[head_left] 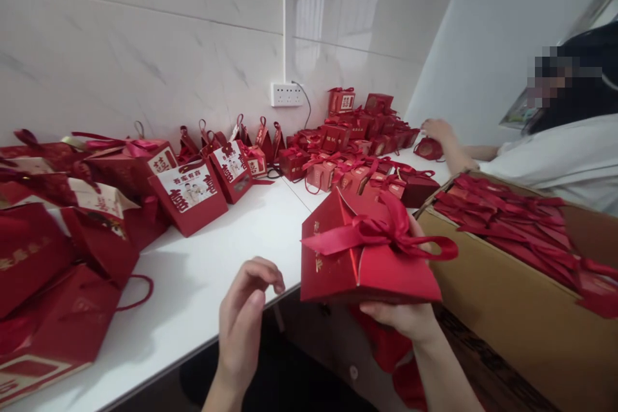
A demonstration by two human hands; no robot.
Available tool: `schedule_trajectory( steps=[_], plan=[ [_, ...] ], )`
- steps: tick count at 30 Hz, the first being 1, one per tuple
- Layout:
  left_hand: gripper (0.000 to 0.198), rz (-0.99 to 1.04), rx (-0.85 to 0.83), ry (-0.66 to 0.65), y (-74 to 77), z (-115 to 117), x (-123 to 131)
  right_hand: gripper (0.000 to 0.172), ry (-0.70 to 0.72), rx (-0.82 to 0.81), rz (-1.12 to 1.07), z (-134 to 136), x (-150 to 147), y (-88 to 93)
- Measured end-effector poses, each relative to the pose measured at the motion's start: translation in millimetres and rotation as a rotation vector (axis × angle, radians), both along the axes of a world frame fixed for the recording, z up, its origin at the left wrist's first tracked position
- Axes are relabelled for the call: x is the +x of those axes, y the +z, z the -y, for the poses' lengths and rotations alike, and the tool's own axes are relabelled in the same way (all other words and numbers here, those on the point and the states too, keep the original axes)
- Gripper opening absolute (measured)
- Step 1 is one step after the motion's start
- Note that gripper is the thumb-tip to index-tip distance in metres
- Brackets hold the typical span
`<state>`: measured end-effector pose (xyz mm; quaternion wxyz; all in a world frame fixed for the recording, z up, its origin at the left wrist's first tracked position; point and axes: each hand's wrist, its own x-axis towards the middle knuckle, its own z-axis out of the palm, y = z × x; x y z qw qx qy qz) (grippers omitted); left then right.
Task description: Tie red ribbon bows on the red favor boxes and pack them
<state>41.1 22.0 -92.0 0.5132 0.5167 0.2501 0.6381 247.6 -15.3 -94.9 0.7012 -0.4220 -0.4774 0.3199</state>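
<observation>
My right hand (pixel 405 318) grips a red gift box (pixel 333 270) from below and behind, thumb under its lower edge. A bright red ribbon bow (pixel 386 232) is tied on the box, with a loop hanging to the right. Gold characters run down its left face. To the left of the box, my left hand (pixel 248 322) is raised near the table's front edge, fingers curled loosely and apart from the thumb, with nothing in it. A gap separates it from the box.
Red gift boxes (pixel 193 199) crowd the left of the white table (pixel 241 225), and a pile (pixel 357 135) stands at the back. At right is a cardboard carton (pixel 487 283) of ribboned red pieces. Beyond it, a co-worker's hand (pixel 434 131) touches a small red box.
</observation>
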Motion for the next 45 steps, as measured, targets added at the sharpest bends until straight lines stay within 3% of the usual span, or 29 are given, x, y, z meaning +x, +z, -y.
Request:
schedule_trajectory(
  steps=[3,7,11,14,18,21,24,28,31,36,39,45],
  plan=[
    [0.027,-0.184,0.248,0.077,24.8,4,-7,0.104,-0.061,0.111,0.214,0,-2,7.0],
    [0.045,-0.294,0.310,0.018,32.2,12,0,0.101,0.031,0.181,0.362,-2,-5,2.9],
    [0.035,-0.299,0.283,0.055,25.1,22,-1,0.095,0.120,0.185,0.364,0,-8,2.4],
    [0.043,-0.240,0.243,0.116,13.5,19,-6,0.094,0.271,0.184,0.349,-6,-11,2.4],
    [0.051,-0.326,0.038,0.206,-9.1,-3,-9,0.101,0.410,-0.011,0.442,-27,-18,-8.9],
    [0.047,-0.417,-0.135,0.245,-23.3,-11,-10,0.091,0.312,-0.184,0.565,-38,-24,-24.9],
    [0.038,-0.409,-0.165,0.307,-29.1,-2,-10,0.076,0.150,-0.225,0.513,-41,-25,-39.4],
    [0.026,-0.388,-0.186,0.201,-28.1,12,-12,0.051,-0.031,-0.231,0.339,-38,-21,-45.5],
    [0.023,-0.337,-0.206,0.178,-26.9,12,-11,0.045,0.000,-0.196,0.313,-34,-20,-41.5],
    [0.017,-0.378,-0.265,0.113,-26.0,7,-6,0.048,0.212,-0.138,0.454,-35,-28,-35.4],
    [0.019,-0.348,-0.251,0.115,-26.6,6,-11,0.049,0.133,-0.222,0.445,-44,-28,-34.4],
    [0.034,-0.188,-0.338,0.248,-19.9,-11,-37,0.037,-0.092,-0.314,0.317,-46,-10,-28.2]
  ],
)
